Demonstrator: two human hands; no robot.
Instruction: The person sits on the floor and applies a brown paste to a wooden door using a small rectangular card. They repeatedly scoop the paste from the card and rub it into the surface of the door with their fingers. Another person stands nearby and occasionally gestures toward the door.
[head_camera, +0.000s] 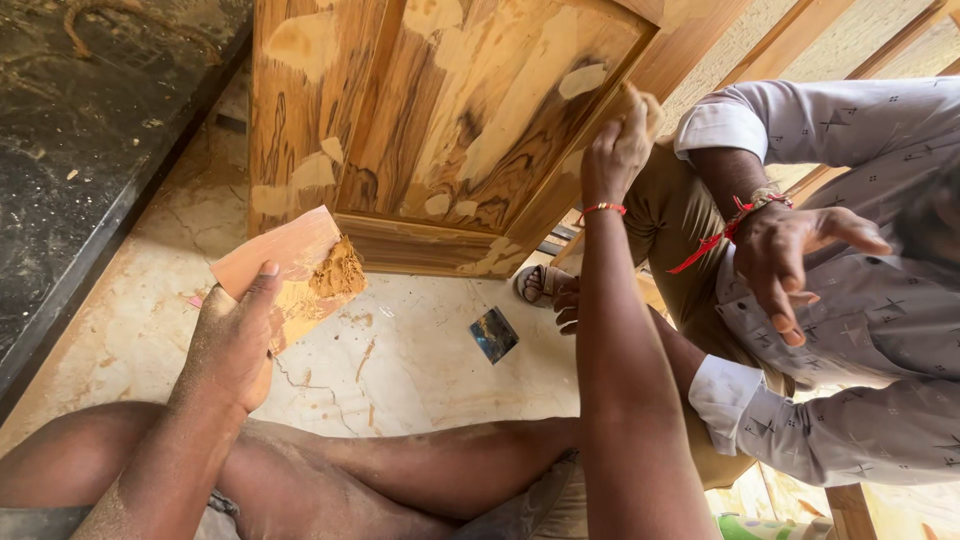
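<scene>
Both hands were busy: the left hand gripped a flat reddish board carrying a heap of brown putty, while the right hand pressed a putty-smeared cloth pad against the wooden door's edge.

My arms are bare, without sleeves, and dusted with fine sawdust. A thin red thread band circles my right wrist. My legs are bare too.

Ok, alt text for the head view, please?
The right hand presses a putty-coloured wad against the edge of a patched wooden door panel. The left hand holds a flat board carrying brown filler. A co-worker in a grey shirt sits alongside.
</scene>
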